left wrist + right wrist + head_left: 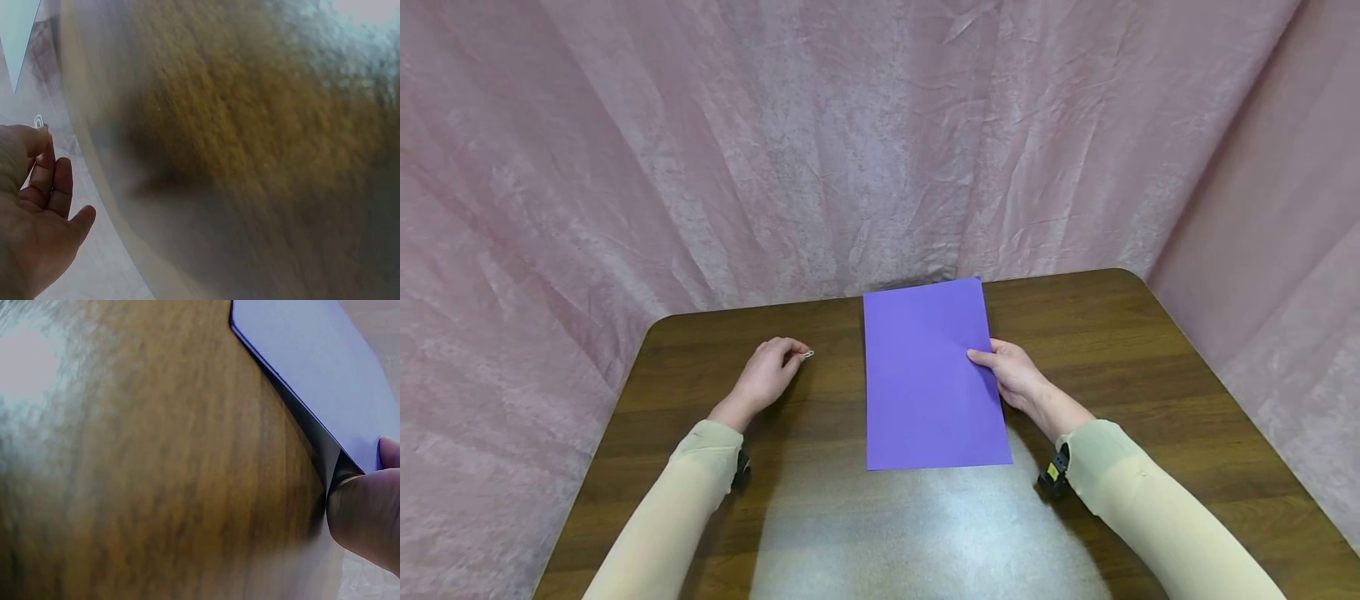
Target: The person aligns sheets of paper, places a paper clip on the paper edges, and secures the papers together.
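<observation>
The purple paper lies at the middle of the brown surface. The right hand pinches its right edge, thumb on top. Left of the paper, the left hand pinches a small paper clip. A steady, lifted edge would help the clip slide on squarely.

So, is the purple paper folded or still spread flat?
Spread, unfolded: the purple paper shows one full sheet without crease. The right hand pinches its right edge, slightly lifted off the table.
</observation>
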A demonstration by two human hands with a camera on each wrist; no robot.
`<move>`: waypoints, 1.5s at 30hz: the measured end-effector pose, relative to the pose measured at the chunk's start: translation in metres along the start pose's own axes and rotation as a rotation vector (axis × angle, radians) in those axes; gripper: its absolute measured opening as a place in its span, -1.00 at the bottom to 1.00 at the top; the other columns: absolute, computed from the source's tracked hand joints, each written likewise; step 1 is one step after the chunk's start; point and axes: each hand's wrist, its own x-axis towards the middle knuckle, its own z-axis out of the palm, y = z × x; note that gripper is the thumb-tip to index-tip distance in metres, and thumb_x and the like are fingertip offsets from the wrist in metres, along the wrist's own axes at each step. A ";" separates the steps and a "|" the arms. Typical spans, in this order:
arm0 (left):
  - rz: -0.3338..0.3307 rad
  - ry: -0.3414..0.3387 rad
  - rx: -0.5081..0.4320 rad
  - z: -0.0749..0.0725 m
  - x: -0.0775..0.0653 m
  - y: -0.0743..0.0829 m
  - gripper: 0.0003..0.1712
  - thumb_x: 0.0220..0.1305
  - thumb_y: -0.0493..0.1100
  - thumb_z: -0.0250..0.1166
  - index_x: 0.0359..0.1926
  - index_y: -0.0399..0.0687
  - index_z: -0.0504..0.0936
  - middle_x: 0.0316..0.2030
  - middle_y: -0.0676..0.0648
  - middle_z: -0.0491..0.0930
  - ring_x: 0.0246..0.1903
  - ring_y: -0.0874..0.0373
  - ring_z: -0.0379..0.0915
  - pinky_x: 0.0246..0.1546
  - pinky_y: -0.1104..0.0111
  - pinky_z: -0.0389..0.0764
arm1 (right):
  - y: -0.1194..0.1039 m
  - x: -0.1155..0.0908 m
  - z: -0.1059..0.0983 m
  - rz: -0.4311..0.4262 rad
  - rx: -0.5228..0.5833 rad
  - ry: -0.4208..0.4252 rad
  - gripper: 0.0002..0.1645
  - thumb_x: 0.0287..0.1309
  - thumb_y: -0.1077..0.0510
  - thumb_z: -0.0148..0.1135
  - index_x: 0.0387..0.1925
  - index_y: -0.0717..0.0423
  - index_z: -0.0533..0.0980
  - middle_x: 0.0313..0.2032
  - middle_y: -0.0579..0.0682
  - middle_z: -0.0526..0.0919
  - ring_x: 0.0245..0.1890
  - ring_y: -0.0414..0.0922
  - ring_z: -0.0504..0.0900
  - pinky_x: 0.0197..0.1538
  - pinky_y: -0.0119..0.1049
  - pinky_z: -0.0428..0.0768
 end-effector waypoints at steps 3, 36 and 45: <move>-0.005 0.009 -0.009 0.001 -0.001 -0.002 -0.80 0.54 -0.15 0.20 -0.01 -0.11 0.70 -0.05 -0.14 0.65 0.04 -0.13 0.48 0.11 -0.01 0.48 | 0.000 0.000 0.000 -0.002 0.001 -0.008 -0.48 0.49 0.24 0.13 0.35 0.42 0.32 -0.28 -0.06 0.76 -0.31 -0.16 0.75 -0.23 -0.28 0.71; -0.064 0.155 -0.295 -0.003 -0.003 0.005 -0.80 0.45 -0.04 0.33 -0.15 -0.06 0.74 0.27 -0.22 0.50 0.37 -0.20 0.19 0.37 -0.10 0.18 | -0.002 -0.001 0.000 -0.003 0.028 -0.014 -0.52 0.49 0.26 0.12 0.32 0.38 0.34 -0.31 -0.05 0.76 -0.33 -0.14 0.75 -0.24 -0.26 0.71; -0.086 0.188 -0.287 -0.004 -0.003 0.008 -0.84 0.41 -0.04 0.35 -0.20 -0.02 0.73 0.37 -0.20 0.41 0.46 -0.22 -0.05 0.40 -0.14 0.05 | -0.005 -0.001 0.000 -0.010 -0.013 -0.007 -0.50 0.50 0.23 0.12 0.33 0.40 0.34 -0.29 -0.06 0.76 -0.31 -0.15 0.75 -0.23 -0.27 0.71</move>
